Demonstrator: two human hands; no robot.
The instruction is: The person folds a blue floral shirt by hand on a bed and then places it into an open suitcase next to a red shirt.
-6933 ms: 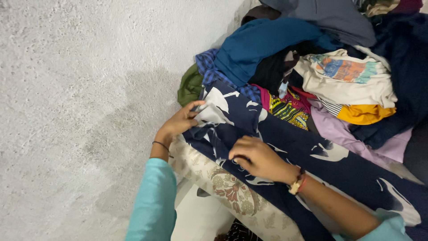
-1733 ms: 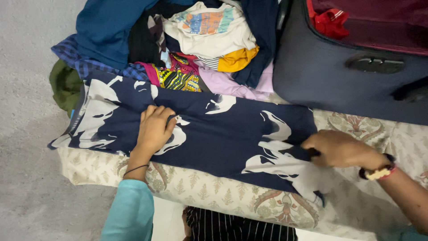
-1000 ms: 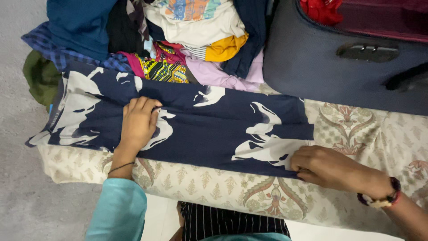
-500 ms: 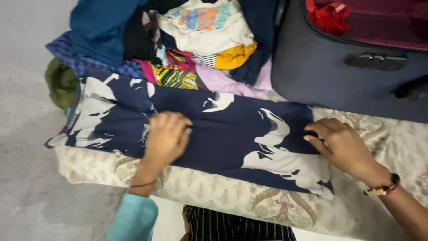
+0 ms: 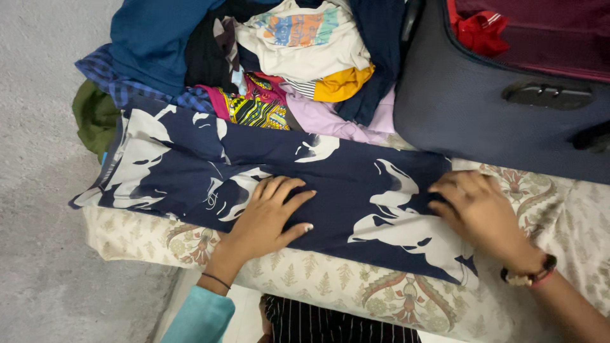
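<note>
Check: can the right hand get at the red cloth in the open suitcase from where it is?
Probably yes: the right hand lies flat on the navy printed garment beside the suitcase, and the red cloth lies uncovered above.

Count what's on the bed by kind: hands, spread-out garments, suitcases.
Hands: 2, left hand and right hand, flat on the garment.
Spread-out garments: 1, navy cloth with white print.
Suitcases: 1, dark grey open suitcase.
Total: 4.

Garment (image 5: pixel 330 190) before clothes pile (image 5: pixel 273 57), suitcase (image 5: pixel 483 121) rightward.

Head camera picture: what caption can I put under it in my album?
Left hand and right hand press flat a navy and white printed garment beside a clothes pile and dark suitcase.
</note>
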